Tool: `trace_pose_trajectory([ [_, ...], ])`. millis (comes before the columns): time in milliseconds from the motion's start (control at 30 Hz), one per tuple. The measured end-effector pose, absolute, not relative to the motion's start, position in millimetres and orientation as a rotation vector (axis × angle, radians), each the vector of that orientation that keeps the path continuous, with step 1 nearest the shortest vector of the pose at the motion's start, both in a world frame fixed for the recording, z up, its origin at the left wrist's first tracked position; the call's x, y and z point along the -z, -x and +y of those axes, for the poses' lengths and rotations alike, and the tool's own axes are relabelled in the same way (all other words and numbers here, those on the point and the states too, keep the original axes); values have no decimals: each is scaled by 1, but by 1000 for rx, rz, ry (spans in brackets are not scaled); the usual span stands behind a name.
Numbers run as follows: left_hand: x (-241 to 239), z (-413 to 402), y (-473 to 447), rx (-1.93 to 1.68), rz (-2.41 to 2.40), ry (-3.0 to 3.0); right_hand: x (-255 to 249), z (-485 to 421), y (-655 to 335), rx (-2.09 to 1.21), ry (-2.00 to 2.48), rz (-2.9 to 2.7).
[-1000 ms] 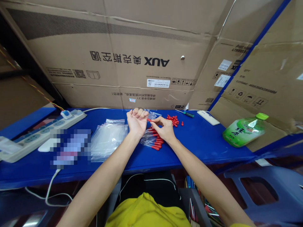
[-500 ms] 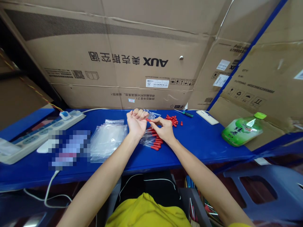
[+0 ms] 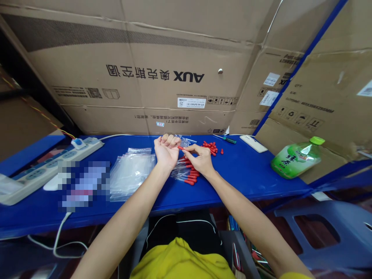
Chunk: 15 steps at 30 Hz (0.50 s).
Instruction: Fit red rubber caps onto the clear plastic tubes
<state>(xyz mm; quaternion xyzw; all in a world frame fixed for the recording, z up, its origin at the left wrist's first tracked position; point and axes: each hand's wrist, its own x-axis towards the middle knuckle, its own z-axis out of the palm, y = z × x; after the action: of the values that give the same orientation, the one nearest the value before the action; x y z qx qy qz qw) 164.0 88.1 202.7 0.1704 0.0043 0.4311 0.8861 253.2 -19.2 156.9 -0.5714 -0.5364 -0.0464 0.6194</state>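
My left hand [image 3: 167, 154] is palm up with its fingers curled in; what they close on is hidden. Thumb and fingers of my right hand [image 3: 201, 159] pinch a red rubber bulb [image 3: 180, 148], its end against my left fingertips. Below both hands lies a bundle of droppers [image 3: 192, 177], clear tubes to the left and red bulbs to the right. A pile of loose red bulbs [image 3: 210, 147] sits beyond my right hand, one bulb apart from it. Thin clear tubes [image 3: 188, 140] show behind my fingers, partly covered. Left of my left hand is a stack of clear zip bags [image 3: 132, 172].
On the blue table [image 3: 232, 182] are a green screwdriver [image 3: 229, 140], a white phone-like object [image 3: 254, 143] and a green drink bottle [image 3: 298, 158] lying tilted. A power strip [image 3: 58, 164] and a blurred-out device [image 3: 85, 184] are at left. Cardboard [image 3: 151, 46] walls the back.
The hands keep nearly the same pose, with the red bulb still pinched at my left fingertips. The camera view has shifted slightly.
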Motion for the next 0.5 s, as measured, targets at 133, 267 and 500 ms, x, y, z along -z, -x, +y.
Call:
trace_pose_trajectory([
  [133,-202,88,-164,-915,18,-405,-157,-19,-253,72,1369,-1207],
  [267,-199,95,-166,-886,51,-484,-156,-19,-259,20,1390,-1204],
  [500,-182,110,-167,-1139,456,-1329,-158,-28,-290,-129,1458,-1219],
])
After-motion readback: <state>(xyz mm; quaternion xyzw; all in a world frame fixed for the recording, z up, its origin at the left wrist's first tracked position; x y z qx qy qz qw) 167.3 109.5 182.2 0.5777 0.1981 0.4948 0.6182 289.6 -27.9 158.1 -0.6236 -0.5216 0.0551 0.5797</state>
